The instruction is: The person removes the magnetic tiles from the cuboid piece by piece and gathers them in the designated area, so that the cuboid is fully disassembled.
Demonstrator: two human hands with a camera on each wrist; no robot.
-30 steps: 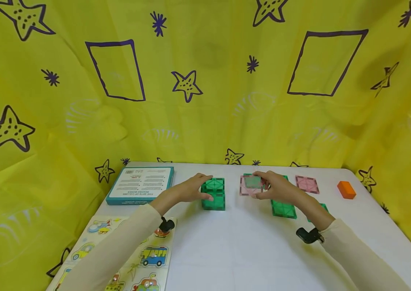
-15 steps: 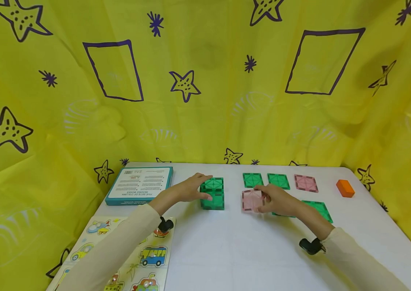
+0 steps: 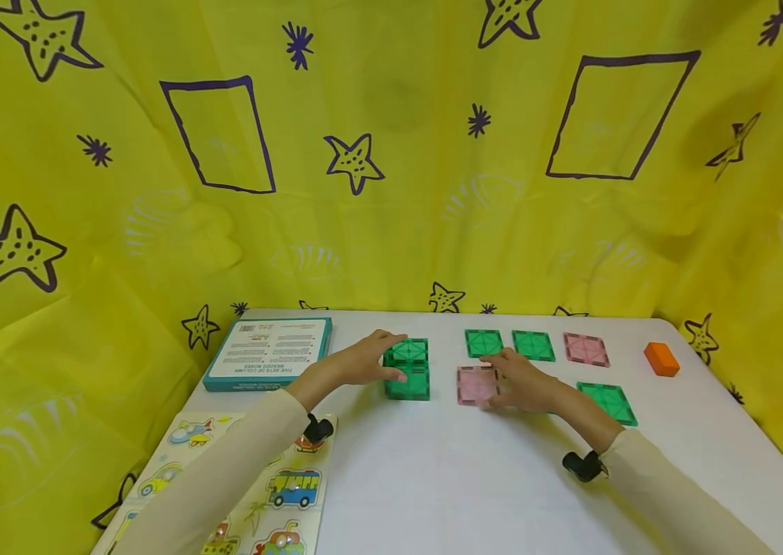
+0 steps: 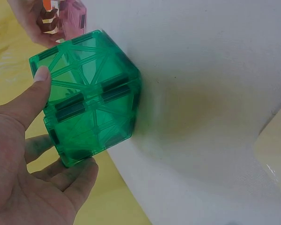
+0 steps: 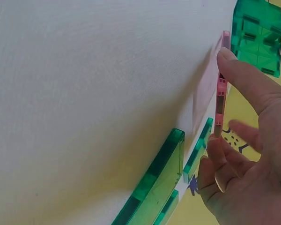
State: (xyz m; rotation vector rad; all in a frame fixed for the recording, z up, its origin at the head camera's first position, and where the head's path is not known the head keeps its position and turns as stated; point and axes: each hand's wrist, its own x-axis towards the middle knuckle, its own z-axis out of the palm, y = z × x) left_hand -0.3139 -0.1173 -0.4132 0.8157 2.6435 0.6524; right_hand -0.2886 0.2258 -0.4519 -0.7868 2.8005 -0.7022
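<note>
My left hand (image 3: 371,359) grips a small box-like build of green magnetic tiles (image 3: 408,383), thumb on one side and fingertips on the other, as the left wrist view shows. To its right, apart from it, a square pink magnetic tile (image 3: 478,385) is pinched by my right hand (image 3: 525,383). In the right wrist view the thumb and fingertips meet opposite ends of the pink tile's edge (image 5: 220,101). Whether this tile touches the table, I cannot tell. Behind it lie a green tile (image 3: 484,344), another green tile (image 3: 533,346) and a second pink tile (image 3: 586,350).
One more green tile (image 3: 608,403) lies beside my right forearm, and an orange block (image 3: 661,359) sits at the far right. A teal-edged box (image 3: 268,351) stands back left. In front of it is a vehicle puzzle board (image 3: 327,462), partly under my left sleeve. Yellow cloth (image 3: 391,247) hangs behind.
My right hand has brought the pink tile nearer to me, off the green tile it overlapped in the head view. My left hand and the green build have stayed put.
</note>
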